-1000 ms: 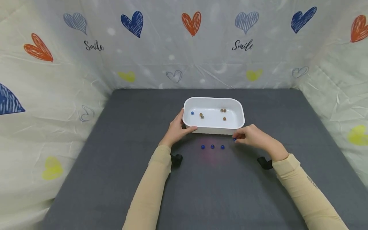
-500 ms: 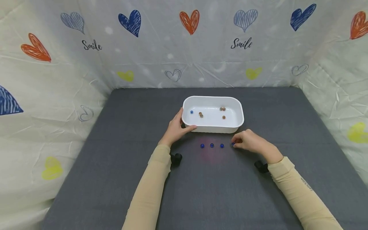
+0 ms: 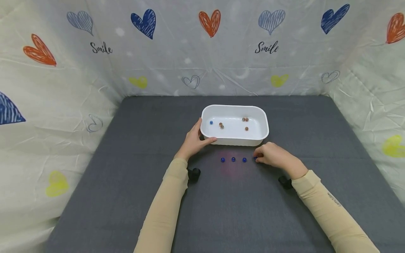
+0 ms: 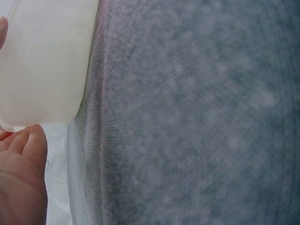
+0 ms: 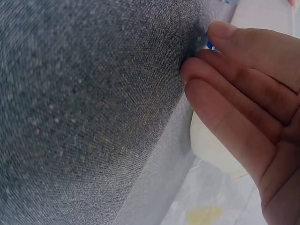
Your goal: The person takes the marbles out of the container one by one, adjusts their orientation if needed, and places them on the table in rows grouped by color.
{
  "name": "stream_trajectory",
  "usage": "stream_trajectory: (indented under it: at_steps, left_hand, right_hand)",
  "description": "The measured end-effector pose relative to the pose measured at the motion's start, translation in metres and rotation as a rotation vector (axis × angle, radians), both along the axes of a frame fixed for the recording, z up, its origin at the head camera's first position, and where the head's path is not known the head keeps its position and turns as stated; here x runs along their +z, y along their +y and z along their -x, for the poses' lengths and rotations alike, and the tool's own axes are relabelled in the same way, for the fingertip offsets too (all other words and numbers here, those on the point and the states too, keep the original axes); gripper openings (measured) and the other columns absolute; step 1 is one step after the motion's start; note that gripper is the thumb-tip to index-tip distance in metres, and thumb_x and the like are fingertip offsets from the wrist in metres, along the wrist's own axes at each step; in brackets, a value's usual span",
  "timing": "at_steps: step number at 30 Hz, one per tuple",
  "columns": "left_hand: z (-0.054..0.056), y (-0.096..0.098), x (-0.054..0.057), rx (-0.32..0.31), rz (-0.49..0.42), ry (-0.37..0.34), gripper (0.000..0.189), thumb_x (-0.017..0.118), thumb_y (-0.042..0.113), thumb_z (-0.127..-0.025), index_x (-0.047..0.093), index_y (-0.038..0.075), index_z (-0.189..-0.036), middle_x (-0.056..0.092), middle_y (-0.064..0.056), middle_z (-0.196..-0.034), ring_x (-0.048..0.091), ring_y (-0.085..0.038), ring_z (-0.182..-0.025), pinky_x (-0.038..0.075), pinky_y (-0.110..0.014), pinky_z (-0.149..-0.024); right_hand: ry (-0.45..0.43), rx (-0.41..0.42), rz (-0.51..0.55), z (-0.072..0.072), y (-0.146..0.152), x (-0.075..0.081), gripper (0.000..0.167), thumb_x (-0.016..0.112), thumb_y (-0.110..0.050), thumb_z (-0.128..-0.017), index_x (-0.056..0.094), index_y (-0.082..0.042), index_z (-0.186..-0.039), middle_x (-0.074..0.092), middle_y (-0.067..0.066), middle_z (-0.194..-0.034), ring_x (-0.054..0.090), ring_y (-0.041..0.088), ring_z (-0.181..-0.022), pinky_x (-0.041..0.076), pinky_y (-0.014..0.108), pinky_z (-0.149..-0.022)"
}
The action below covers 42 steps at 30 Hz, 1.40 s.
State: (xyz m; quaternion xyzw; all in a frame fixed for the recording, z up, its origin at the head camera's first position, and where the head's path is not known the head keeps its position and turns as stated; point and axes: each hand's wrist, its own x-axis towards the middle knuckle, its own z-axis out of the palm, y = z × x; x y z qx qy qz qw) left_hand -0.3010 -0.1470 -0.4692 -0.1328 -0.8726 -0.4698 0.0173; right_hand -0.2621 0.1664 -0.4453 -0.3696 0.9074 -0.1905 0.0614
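A white rectangular tub point(image 3: 234, 142) stands toward the back of the table. My left hand point(image 3: 192, 142) holds its left front corner, thumb on the front rim and fingers along the left side. Inside the tub lie one light blue marble point(image 3: 211, 122) and several brown marbles point(image 3: 246, 129). In front of it, three dark blue marbles sit in a row, among them a middle marble point(image 3: 233, 159). At the row's right end my right hand point(image 3: 276, 156) pinches another blue marble point(image 3: 255, 158) at the tabletop; the fingertips mostly hide it.
Dark grey cloth covers the table point(image 3: 221, 211). A pale curtain point(image 3: 177, 63) with printed hearts hangs at the back and both sides. Black wrist devices, such as the left one point(image 3: 194, 174), jut inward below each hand.
My right hand has come from the tub's front right corner toward me and slightly left, bringing its blue marble level with the row. The left hand keeps its place on the tub.
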Motion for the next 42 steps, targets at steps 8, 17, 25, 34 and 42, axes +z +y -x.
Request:
stream_trajectory:
  at_steps: [8,17,25,34,42]
  left_hand:
    - [0.002,-0.001,-0.001,-0.007,-0.001,0.025,0.107,0.075,0.048,-0.073,0.010,0.011,-0.150,0.022,-0.007,-0.150,0.030,-0.019,-0.132,0.034,-0.032,-0.102]
    - [0.001,-0.001,-0.001,-0.012,-0.007,0.027,0.107,0.074,0.048,-0.074,0.010,0.011,-0.150,0.022,-0.008,-0.150,0.032,-0.022,-0.131,0.035,-0.033,-0.102]
    - [0.000,-0.001,0.000,-0.011,-0.010,0.022,0.105,0.075,0.046,-0.074,0.011,0.010,-0.150,0.022,-0.010,-0.150,0.032,-0.023,-0.131,0.035,-0.034,-0.102]
    - [0.000,-0.001,0.001,-0.017,-0.022,0.021,0.106,0.075,0.044,-0.075,0.010,0.007,-0.150,0.020,-0.010,-0.150,0.031,-0.023,-0.132,0.034,-0.032,-0.102]
    - [-0.002,-0.002,0.003,-0.015,-0.010,0.013,0.107,0.075,0.047,-0.074,0.009,0.010,-0.150,0.018,-0.008,-0.151,0.028,-0.021,-0.133,0.033,-0.033,-0.103]
  right_hand:
    - [0.010,-0.008,-0.032,-0.001,-0.003,0.001,0.009,0.073,-0.008,-0.080,0.073,-0.007,-0.089,0.068,0.000,-0.083,0.059,0.007,-0.069,0.051,0.030,-0.063]
    - [0.012,-0.014,-0.049,-0.002,-0.005,0.001,0.009,0.073,-0.009,-0.079,0.072,-0.008,-0.088,0.067,-0.001,-0.081,0.057,0.006,-0.067,0.050,0.029,-0.061]
    - [-0.004,-0.025,-0.034,-0.001,-0.003,-0.001,0.013,0.075,-0.009,-0.078,0.072,-0.007,-0.091,0.065,-0.003,-0.080,0.056,0.005,-0.067,0.050,0.028,-0.062]
    - [0.051,-0.040,0.012,-0.003,-0.002,0.020,0.006,0.072,-0.006,-0.080,0.072,-0.008,-0.086,0.065,-0.004,-0.078,0.053,0.005,-0.062,0.048,0.027,-0.058]
    - [0.105,-0.038,0.040,0.001,-0.009,0.043,0.008,0.073,-0.005,-0.079,0.072,-0.007,-0.086,0.066,-0.002,-0.080,0.054,0.006,-0.063,0.047,0.027,-0.057]
